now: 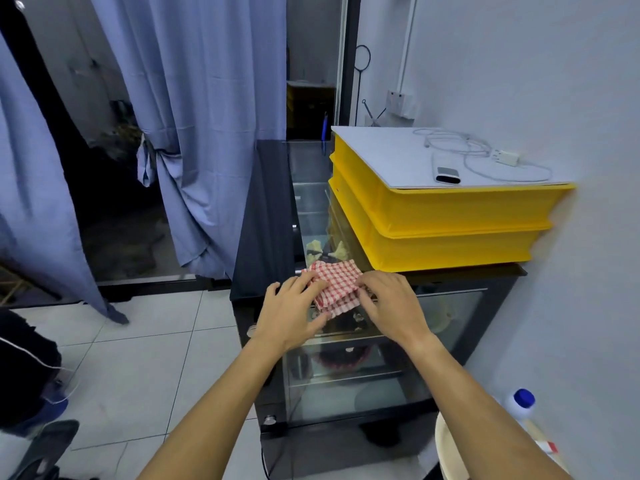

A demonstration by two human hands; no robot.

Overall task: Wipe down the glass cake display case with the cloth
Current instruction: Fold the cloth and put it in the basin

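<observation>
A crumpled red-and-white checked cloth (335, 287) is held on the glass top of the black-framed glass cake display case (349, 382), at its near edge, just in front of two stacked yellow plastic trays (446, 220). It is pinched from both sides — the left hand (291, 315) with fingers (304, 282) curled over its left edge, the right hand (391, 308) gripping its right edge. Cakes are seen through the glass below.

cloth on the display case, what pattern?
Red-and-white check, on the cloth both hands are handling; head view, the only one.
</observation>
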